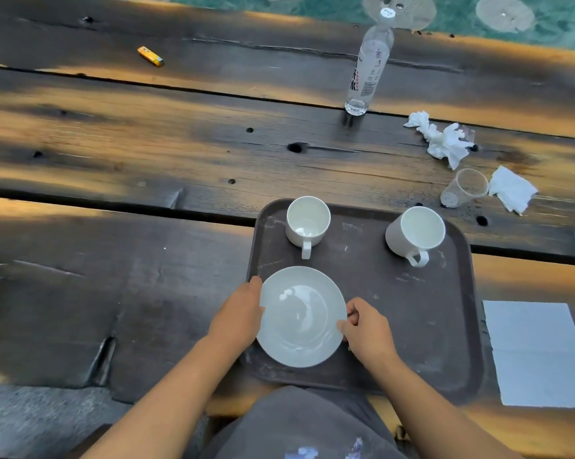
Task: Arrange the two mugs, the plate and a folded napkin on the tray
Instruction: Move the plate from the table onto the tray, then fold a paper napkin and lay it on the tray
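Plate (301, 316), left mug (307, 221), right mug (415, 231): on the tray (395, 309). My left hand (238, 318) and right hand (367, 329) fingers grip the plate; napkin (534, 352) to go.

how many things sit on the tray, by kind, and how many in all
white mugs: 2
white plate: 1
total on the tray: 3

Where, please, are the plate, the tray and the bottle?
plate (299, 323), head view, its centre.
tray (398, 309), head view, its bare floor.
bottle (367, 74), head view, its label.
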Demonstrator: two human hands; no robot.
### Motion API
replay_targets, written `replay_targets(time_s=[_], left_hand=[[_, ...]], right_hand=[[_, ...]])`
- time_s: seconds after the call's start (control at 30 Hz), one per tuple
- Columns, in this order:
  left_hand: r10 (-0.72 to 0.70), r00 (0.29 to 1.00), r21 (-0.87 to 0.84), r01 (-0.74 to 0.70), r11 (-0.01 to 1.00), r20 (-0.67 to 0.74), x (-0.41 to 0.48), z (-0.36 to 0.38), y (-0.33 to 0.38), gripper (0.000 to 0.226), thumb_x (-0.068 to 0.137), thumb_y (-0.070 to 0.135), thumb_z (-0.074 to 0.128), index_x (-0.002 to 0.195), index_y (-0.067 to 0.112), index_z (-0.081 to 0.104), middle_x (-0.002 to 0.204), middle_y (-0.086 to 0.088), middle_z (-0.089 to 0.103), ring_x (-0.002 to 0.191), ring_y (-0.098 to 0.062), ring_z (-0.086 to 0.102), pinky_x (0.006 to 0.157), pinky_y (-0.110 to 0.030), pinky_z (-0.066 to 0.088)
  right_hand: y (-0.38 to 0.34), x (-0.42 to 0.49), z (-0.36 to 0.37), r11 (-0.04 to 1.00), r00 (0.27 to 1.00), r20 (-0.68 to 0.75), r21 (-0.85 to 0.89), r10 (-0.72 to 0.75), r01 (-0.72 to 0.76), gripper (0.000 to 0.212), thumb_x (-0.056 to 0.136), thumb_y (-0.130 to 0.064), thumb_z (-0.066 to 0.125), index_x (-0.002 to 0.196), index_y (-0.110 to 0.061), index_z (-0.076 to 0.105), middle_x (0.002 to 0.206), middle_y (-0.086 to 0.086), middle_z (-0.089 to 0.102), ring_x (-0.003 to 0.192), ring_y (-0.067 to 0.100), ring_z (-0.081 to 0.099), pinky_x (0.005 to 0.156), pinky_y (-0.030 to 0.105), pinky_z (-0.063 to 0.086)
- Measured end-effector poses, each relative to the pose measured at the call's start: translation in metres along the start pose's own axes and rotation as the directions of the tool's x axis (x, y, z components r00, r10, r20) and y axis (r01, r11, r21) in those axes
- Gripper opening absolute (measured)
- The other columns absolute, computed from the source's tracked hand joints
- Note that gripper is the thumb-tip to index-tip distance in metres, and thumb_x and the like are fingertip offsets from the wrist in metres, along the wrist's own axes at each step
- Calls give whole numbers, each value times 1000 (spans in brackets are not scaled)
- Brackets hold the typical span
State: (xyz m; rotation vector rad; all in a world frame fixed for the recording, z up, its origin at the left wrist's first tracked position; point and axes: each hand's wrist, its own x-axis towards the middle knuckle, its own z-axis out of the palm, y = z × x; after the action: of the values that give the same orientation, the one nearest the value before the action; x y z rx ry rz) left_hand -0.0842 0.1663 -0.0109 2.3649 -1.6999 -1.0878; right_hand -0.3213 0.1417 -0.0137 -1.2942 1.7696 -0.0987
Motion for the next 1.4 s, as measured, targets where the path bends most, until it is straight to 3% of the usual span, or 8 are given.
replay_targets(time_s=[0.37,0.57,0.73,0.93,1.07,1.2,1.4], left_hand=[[-15,997,208,31,978,-76,5,8,11,19,96,16,56,106,17,40,87,1,48,68,-23,49,58,-34,39],[-54,996,236,70,969,-70,-3,15,14,36,98,15,53,130,15,37,113,-8,54,88,-32,64,64,-35,42],[-88,990,202,108,973,-108,-10,16,15,24,93,11,59,110,14,43,110,-6,37,60,-22,43,58,-35,42],[-57,993,165,73,984,-99,-12,4,16,27,93,9,54,118,16,45,115,-5,47,89,-25,55,66,-34,43],[56,995,151,-42,988,-88,-10,2,21,32,94,6,46,124,16,49,120,-1,49,108,-22,47,78,-34,48],[178,984,152,-174,973,-15,-8,5,36,32,97,13,49,128,17,50,125,-1,51,112,-23,49,88,-37,49],[217,976,112,-218,970,19,-8,19,79,31,98,21,51,129,18,49,120,-1,55,102,-24,59,82,-39,51]], right_hand=[[-1,12,-2,999,998,60,-46,14,-12,7,83,-7,61,85,-13,58,82,11,66,84,37,67,77,52,60],[3,12,0,999,999,50,-42,7,-5,8,83,-7,62,85,-12,57,83,13,66,85,36,66,77,54,60],[2,11,-3,998,997,72,-58,2,2,16,83,-7,61,91,-18,54,83,10,65,83,31,68,77,52,61],[-2,11,-9,993,995,97,-114,-9,20,7,88,-18,60,93,-20,56,84,5,70,83,26,70,77,44,60],[-3,10,-14,985,995,84,-160,-54,67,7,90,-21,59,96,-20,55,82,-1,67,73,17,63,69,35,53],[0,7,-21,955,988,60,-254,-140,151,14,91,-24,58,103,-20,53,84,-5,62,75,15,58,69,34,50],[23,5,-49,920,974,35,-323,-224,223,30,94,-32,57,121,-20,50,102,-3,58,89,18,59,73,32,47]])
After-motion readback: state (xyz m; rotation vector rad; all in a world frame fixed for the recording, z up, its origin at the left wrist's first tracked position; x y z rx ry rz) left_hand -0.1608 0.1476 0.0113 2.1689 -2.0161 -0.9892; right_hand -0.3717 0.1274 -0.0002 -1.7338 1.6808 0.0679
